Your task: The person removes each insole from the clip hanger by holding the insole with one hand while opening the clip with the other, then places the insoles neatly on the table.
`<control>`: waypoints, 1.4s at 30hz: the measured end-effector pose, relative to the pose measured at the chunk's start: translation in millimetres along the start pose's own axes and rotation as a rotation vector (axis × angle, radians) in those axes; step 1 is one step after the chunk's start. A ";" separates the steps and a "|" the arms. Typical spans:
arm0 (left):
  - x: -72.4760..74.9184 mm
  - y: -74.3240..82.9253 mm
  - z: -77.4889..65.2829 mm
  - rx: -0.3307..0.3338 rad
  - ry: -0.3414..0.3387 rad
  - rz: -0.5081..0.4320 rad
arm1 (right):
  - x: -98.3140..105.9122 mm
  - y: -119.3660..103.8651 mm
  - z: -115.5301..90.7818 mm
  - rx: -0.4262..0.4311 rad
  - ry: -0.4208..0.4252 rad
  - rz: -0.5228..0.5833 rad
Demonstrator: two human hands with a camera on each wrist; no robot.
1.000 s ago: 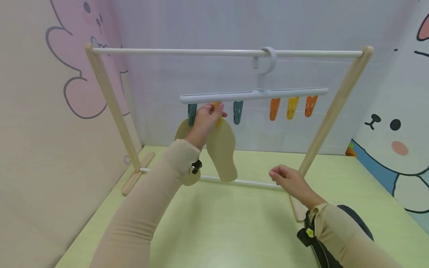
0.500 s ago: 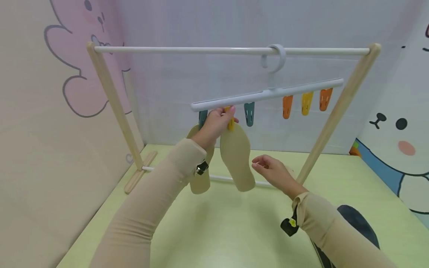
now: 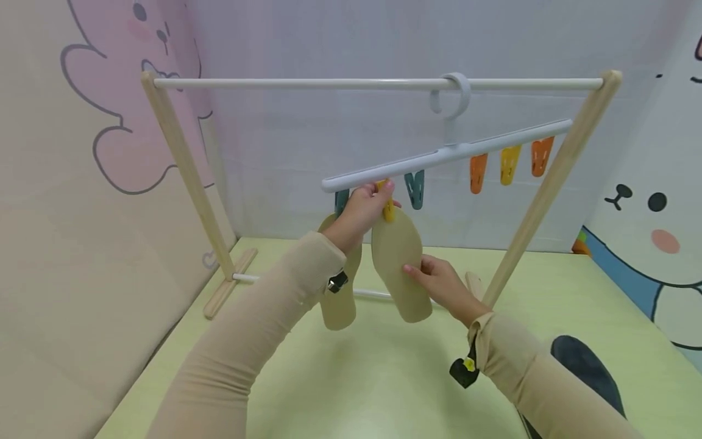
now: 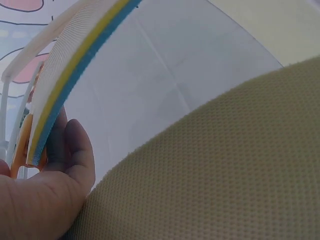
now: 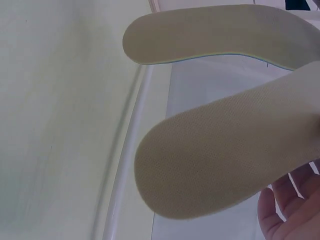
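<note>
My left hand (image 3: 359, 213) pinches a yellow clip (image 3: 389, 212) under the lower, left end of a white hanger (image 3: 395, 166). From that clip hangs a beige insole (image 3: 400, 253), toe end up. My right hand (image 3: 446, 289) holds this insole by its right edge, thumb on the front face. A second insole (image 3: 337, 308) hangs at the left below a dark green clip (image 3: 341, 200), partly behind my left arm. In the left wrist view, the insole edge (image 4: 55, 97) shows yellow and blue layers. The right wrist view shows both heel ends hanging free.
The hanger hooks over the white rod (image 3: 307, 83) of a wooden-sided rack (image 3: 189, 177). Another dark green clip (image 3: 415, 189), two orange clips and one yellow clip (image 3: 510, 164) hang further right. A dark rounded item (image 3: 587, 372) lies on the table beside my right sleeve.
My right hand has moved left and up from beside the rack and now holds the right insole. My left hand has shifted right and down with the clip, and the hanger has tilted lower at left.
</note>
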State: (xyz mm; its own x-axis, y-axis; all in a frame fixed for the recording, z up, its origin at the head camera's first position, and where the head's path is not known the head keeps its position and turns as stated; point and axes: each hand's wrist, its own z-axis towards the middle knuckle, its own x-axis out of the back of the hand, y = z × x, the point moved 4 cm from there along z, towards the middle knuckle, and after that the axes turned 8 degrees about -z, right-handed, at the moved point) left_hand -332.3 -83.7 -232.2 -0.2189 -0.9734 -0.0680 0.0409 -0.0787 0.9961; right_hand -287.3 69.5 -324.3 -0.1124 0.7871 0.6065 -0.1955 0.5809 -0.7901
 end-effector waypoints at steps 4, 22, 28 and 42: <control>-5.6 -4.9 -0.6 0.006 -0.004 0.002 | 7.0 -2.0 -0.3 -0.028 0.019 0.019; -14.8 -11.9 1.3 0.002 0.050 -0.019 | 15.3 -26.7 13.1 0.007 0.110 0.052; -17.2 -11.1 1.5 -0.032 0.053 -0.031 | 10.3 -29.2 10.6 0.015 0.091 0.061; -17.9 -12.9 0.9 -0.024 0.067 -0.077 | 10.5 -24.5 7.4 -0.006 0.099 0.051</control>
State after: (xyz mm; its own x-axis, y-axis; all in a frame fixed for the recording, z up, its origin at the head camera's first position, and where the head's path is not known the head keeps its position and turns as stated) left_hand -329.8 -65.1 -243.8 -0.1570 -0.9763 -0.1489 0.0495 -0.1584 0.9861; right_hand -290.8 62.0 -297.9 -0.0252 0.8319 0.5544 -0.1864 0.5409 -0.8202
